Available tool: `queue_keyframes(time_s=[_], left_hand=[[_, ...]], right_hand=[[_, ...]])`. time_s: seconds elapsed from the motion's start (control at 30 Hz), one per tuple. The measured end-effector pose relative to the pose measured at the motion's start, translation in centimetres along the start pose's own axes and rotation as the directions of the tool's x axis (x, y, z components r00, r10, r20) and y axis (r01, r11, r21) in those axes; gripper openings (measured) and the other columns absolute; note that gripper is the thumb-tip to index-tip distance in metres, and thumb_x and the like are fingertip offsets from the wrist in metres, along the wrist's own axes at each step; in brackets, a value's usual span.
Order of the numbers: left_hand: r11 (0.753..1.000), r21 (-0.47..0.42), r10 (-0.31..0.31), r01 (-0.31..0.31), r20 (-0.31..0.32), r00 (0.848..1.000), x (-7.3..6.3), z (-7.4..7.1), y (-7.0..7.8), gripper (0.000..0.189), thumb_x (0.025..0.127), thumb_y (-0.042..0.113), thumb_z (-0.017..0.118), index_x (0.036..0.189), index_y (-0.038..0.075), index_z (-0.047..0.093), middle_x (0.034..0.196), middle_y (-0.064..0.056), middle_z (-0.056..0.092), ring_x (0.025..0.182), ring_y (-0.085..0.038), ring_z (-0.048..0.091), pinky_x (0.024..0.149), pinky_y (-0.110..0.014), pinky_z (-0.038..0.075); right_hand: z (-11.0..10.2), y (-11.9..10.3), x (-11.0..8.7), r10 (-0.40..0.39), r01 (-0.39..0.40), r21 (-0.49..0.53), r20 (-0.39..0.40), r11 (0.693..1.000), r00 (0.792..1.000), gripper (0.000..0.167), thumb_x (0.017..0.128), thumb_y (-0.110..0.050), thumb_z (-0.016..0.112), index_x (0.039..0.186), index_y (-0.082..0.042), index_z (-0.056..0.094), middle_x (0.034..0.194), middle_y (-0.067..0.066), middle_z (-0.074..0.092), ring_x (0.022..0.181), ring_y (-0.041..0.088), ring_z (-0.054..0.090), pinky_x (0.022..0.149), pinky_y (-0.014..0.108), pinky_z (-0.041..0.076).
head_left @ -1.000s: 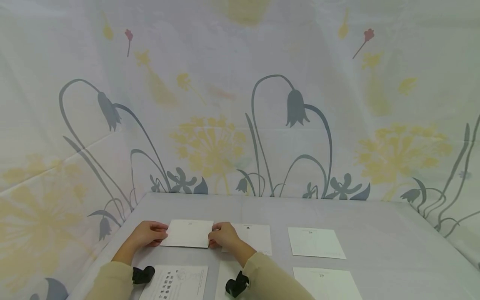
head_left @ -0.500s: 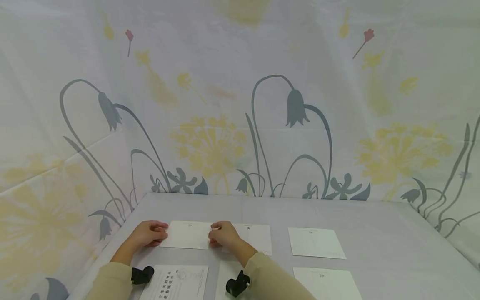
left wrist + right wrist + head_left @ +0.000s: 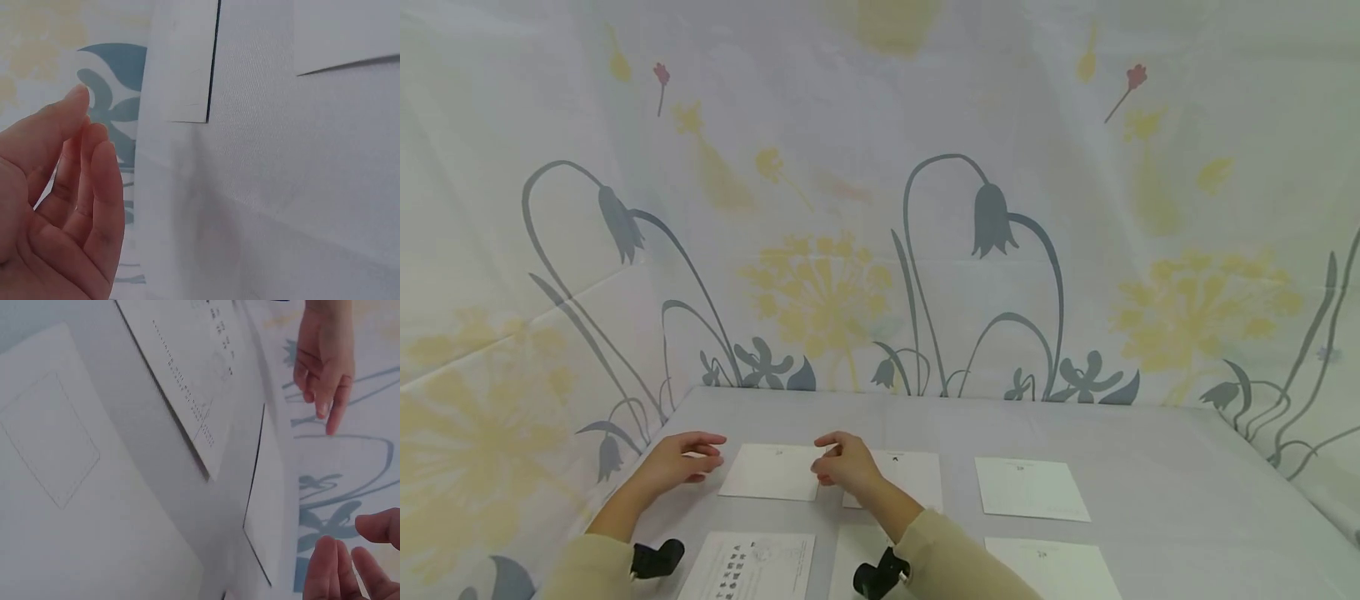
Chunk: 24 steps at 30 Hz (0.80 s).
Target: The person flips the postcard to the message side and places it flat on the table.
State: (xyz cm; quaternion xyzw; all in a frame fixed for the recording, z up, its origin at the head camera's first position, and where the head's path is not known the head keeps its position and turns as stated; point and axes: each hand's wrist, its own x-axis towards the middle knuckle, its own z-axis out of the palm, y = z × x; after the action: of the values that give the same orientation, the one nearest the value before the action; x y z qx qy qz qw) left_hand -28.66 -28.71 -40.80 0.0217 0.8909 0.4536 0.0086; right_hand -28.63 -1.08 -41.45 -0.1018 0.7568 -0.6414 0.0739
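Observation:
A white card [image 3: 769, 472] lies on the table between the two hands, at the back left. Off its left edge is my left hand [image 3: 673, 462], fingers loosely bent and holding nothing; the left wrist view shows a gap between this hand [image 3: 69, 187] and the card's corner [image 3: 190, 69]. My right hand [image 3: 850, 465] hovers by the card's right edge, partly in front of it and of a second white card [image 3: 913, 479]. In the right wrist view, thumb and fingers of the right hand [image 3: 350, 569] stand apart with nothing between them.
Nearer the person lie a postcard with printed characters [image 3: 752, 567] and a card [image 3: 846, 554] partly under the right arm. Two more cards [image 3: 1032, 489] [image 3: 1048, 571] lie to the right. A flower-printed curtain [image 3: 850, 208] borders the table's back and sides.
The card between the hands was held slightly raised by its side edges, then lowered onto the table. Both hands have let go, lifting a little, and the left has drawn away leftward.

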Motion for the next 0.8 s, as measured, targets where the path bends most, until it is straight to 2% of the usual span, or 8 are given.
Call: queue_keyframes(time_s=[0.13, 0.3, 0.53, 0.67, 0.8], left_hand=[[0.999, -0.013, 0.03, -0.03, 0.017, 0.999, -0.8, -0.4, 0.3, 0.044, 0.084, 0.014, 0.07, 0.121, -0.005, 0.056, 0.099, -0.009, 0.062, 0.088, -0.023, 0.061, 0.071, -0.034, 0.054], [0.997, -0.029, 0.079, -0.078, 0.049, 0.996, -2.0, -0.9, 0.6, 0.046, 0.084, 0.017, 0.07, 0.121, -0.005, 0.056, 0.097, -0.009, 0.062, 0.086, -0.024, 0.061, 0.07, -0.033, 0.054], [0.993, -0.013, 0.117, -0.116, 0.099, 0.988, -3.8, -1.6, 0.7, 0.046, 0.083, 0.02, 0.071, 0.121, -0.002, 0.057, 0.102, -0.012, 0.061, 0.087, -0.019, 0.06, 0.071, -0.027, 0.052], [0.984, -0.041, 0.176, -0.172, 0.139, 0.975, -4.8, -1.9, 0.5, 0.047, 0.083, 0.018, 0.071, 0.121, -0.005, 0.056, 0.105, -0.018, 0.059, 0.087, -0.014, 0.06, 0.071, -0.026, 0.052], [0.968, -0.07, 0.251, -0.241, 0.203, 0.946, -5.6, -2.0, 0.1, 0.048, 0.083, 0.015, 0.071, 0.121, -0.008, 0.054, 0.106, -0.02, 0.058, 0.088, -0.011, 0.06, 0.073, -0.025, 0.052]], right_hand=[[0.0, -0.7, -0.9, -0.056, 0.056, -0.018, 0.016, 0.998, 0.998, 0.035, 0.076, 0.003, 0.067, 0.109, 0.002, 0.06, 0.074, 0.005, 0.053, 0.063, 0.019, 0.059, 0.061, 0.032, 0.054], [0.2, -1.7, -2.2, -0.109, 0.111, -0.025, 0.048, 0.994, 0.993, 0.032, 0.076, 0.001, 0.069, 0.107, -0.003, 0.061, 0.076, 0.003, 0.054, 0.063, 0.012, 0.055, 0.063, 0.037, 0.053], [0.5, -2.5, -3.9, -0.151, 0.152, -0.031, 0.038, 0.988, 0.988, 0.031, 0.073, 0.0, 0.071, 0.102, -0.006, 0.062, 0.078, 0.001, 0.056, 0.067, 0.012, 0.054, 0.057, 0.023, 0.046], [0.7, -2.2, -4.8, -0.18, 0.182, -0.064, 0.041, 0.981, 0.983, 0.032, 0.072, 0.0, 0.072, 0.101, -0.006, 0.061, 0.079, 0.001, 0.057, 0.071, 0.012, 0.053, 0.058, 0.023, 0.045], [0.8, -2.0, -5.8, -0.212, 0.218, -0.093, 0.072, 0.971, 0.975, 0.032, 0.071, 0.001, 0.073, 0.1, -0.005, 0.06, 0.082, 0.001, 0.057, 0.073, 0.012, 0.054, 0.062, 0.022, 0.046]])
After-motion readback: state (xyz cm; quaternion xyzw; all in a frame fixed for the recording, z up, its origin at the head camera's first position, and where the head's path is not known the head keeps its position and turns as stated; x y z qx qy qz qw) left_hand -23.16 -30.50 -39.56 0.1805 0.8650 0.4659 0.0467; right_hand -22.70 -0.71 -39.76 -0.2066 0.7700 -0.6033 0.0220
